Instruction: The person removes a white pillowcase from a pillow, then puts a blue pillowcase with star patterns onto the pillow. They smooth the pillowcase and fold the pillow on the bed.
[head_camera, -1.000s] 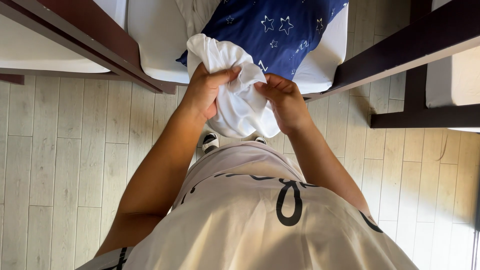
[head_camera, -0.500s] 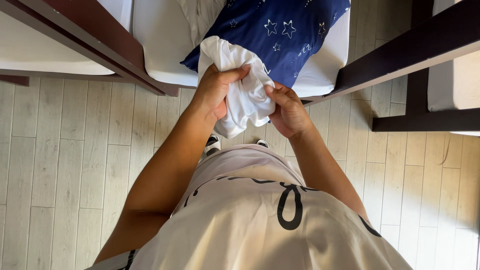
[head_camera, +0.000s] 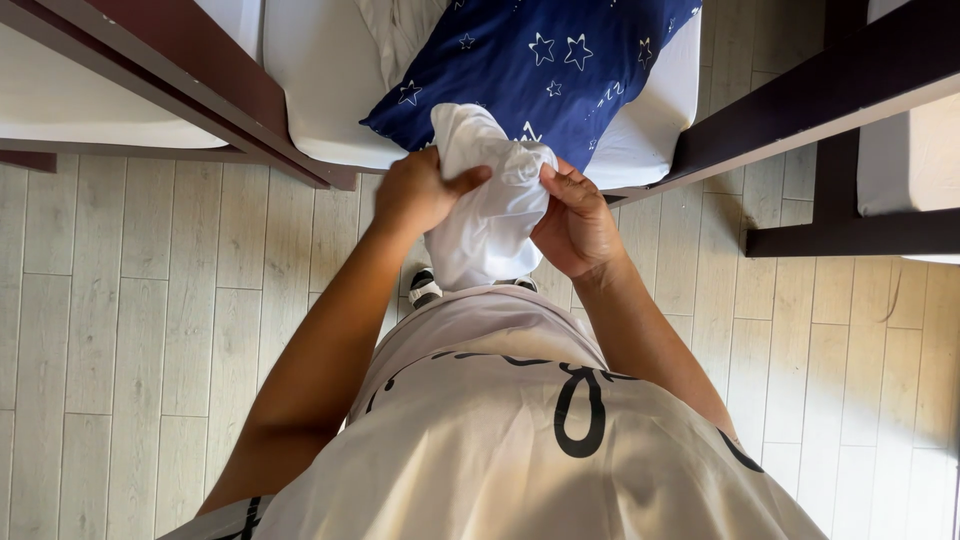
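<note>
I hold a bunched white cloth (head_camera: 490, 215) in front of my body with both hands. My left hand (head_camera: 425, 190) grips its left side, thumb pressed across the fabric. My right hand (head_camera: 575, 220) clutches its right side, fingers curled into the folds. The cloth hangs down toward my pale printed shirt (head_camera: 520, 430). Just beyond my hands a dark blue pillow with white stars (head_camera: 540, 70) lies on a white mattress (head_camera: 320, 80).
Dark wooden bed frame rails run at the upper left (head_camera: 190, 80) and the right (head_camera: 800, 100). Another white mattress (head_camera: 905, 150) sits at the far right. Pale wood plank floor (head_camera: 150, 330) lies below. A shoe (head_camera: 425, 288) shows under the cloth.
The cloth has been gathered tighter and narrower between my hands, and my hands have moved closer together at its top.
</note>
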